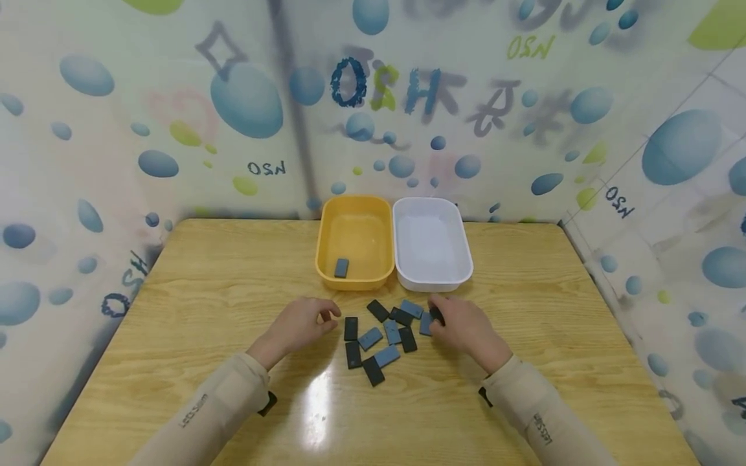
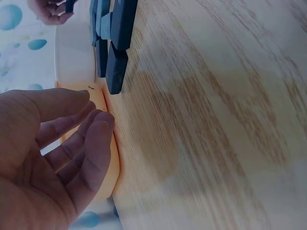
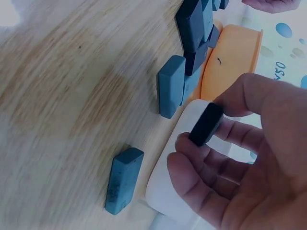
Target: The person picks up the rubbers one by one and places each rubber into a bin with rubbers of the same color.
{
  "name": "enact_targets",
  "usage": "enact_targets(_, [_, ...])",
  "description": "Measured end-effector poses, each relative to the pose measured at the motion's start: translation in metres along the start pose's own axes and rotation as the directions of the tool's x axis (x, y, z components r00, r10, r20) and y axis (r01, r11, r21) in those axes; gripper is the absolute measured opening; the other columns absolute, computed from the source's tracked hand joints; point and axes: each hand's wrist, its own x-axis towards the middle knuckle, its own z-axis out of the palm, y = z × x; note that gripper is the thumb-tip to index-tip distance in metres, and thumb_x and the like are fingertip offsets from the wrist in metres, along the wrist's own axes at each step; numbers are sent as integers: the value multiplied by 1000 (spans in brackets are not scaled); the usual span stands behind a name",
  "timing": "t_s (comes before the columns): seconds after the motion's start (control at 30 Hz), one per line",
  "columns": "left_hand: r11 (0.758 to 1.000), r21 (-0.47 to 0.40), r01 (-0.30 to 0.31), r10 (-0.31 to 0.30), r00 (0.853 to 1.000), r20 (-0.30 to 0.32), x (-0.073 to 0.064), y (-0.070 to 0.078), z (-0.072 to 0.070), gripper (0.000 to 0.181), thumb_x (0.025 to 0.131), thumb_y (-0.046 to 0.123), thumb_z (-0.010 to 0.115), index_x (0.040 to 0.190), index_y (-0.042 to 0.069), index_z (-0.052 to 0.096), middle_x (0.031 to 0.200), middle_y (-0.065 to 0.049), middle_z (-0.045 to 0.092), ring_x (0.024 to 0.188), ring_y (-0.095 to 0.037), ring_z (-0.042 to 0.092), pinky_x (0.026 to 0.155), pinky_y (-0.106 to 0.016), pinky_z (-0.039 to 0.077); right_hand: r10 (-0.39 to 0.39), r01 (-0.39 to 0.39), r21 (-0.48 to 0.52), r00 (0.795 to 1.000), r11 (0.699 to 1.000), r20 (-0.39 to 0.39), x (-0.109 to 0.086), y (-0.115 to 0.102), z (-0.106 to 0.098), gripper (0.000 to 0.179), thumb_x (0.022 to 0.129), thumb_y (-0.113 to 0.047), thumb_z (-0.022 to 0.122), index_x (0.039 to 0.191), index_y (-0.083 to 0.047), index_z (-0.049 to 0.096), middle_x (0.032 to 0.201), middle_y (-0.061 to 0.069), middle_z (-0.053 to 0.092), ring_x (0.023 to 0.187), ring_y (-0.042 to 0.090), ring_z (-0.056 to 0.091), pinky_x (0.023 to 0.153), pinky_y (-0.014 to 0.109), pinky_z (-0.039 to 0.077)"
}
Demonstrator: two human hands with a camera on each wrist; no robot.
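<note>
My right hand [image 1: 466, 327] pinches a small black domino-like tile [image 3: 206, 124] between thumb and fingertips, just above the table. Near it lie a blue-grey tile [image 3: 171, 86] and another lone blue-grey tile [image 3: 123, 181]; in the head view the hand covers part of this area. My left hand [image 1: 300, 325] hovers left of the scattered tiles, its fingers loosely bent and holding nothing. Nearest to it is a black tile [image 1: 351, 328]. Between the hands, several black and blue-grey tiles lie flat, some overlapping, such as a blue-grey tile [image 1: 387, 355] beside a black tile [image 1: 373, 371].
Behind the tiles stand a yellow bin [image 1: 355, 283] with one blue-grey tile [image 1: 341, 268] inside, and a white bin [image 1: 434, 285] right beside it. Both stand on a wooden table [image 1: 233, 259] against a wall [image 1: 402, 149] covering printed with blue and green drops.
</note>
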Motion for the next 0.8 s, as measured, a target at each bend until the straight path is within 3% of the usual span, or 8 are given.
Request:
enact_targets(0.37, [999, -23, 43, -42, 999, 13, -5, -4, -5, 14, 91, 21, 67, 104, 17, 71, 88, 2, 71, 76, -11, 61, 69, -31, 50, -39, 38, -13, 996, 999, -84, 6, -9, -6, 33, 82, -19, 67, 114, -14, 63, 103, 8, 65, 77, 19, 56, 68, 38, 49])
enact_targets(0.8, [1000, -15, 14, -14, 1000, 7, -1, -3, -4, 15, 92, 21, 66, 105, 17, 72, 88, 2, 71, 75, -10, 61, 68, -31, 50, -90, 87, -22, 974, 996, -206, 11, -15, -22, 26, 81, -20, 68, 106, -14, 64, 85, 4, 59, 64, 16, 48, 54, 27, 38])
